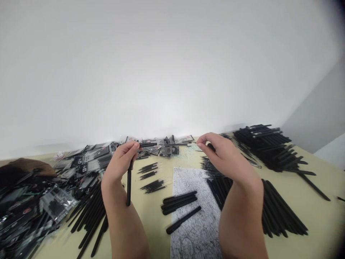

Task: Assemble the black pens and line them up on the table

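My left hand is closed around two black pens: one pen hangs downward from the fist, and a shorter black piece sticks out sideways from my fingertips. My right hand is raised over the table with thumb and fingers pinched together; a small dark bit shows under the fingers, too small to name. Below my hands, three black pens lie at the edge of a patterned grey sheet, with small bundles of thin refills to their left.
Clear plastic packets with black labels pile at the left and along the wall. Loose black pens lie front left. Big stacks of black pens sit at back right and beside my right forearm. The tabletop is pale yellow.
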Motion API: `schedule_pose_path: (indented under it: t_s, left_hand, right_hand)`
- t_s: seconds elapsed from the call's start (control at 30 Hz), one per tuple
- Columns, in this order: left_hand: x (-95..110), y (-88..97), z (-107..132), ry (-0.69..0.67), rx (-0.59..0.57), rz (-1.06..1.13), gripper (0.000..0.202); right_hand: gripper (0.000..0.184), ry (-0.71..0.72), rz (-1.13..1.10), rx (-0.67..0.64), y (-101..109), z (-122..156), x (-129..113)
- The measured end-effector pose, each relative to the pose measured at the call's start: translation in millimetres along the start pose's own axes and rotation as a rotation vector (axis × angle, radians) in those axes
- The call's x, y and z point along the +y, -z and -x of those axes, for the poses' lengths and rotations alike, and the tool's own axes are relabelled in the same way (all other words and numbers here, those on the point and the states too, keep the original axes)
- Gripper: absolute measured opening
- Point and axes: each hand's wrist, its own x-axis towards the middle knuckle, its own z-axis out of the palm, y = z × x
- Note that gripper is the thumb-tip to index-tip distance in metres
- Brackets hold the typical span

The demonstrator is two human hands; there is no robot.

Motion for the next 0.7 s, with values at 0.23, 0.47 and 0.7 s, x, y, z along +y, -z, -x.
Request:
schedule_pose_path:
  t_s: [0.23,0.47,0.7]
  left_hand:
    - [5,-0.3,2,-0.008,-0.052,-0.007,0.045]
    - [6,-2.6,1,0.001,-0.091,0.038,0.043]
    - [4,-10.5,-7,-0.032,-0.004,0.073,0.041]
  right_hand:
    - [0.02,-0.046,0.006,-0.012,2,0,3]
    - [0.019,-0.062,0.004,0.003,2,0,3]
    - [0.017,-0.014,-0.002,0.053,0,1,-2]
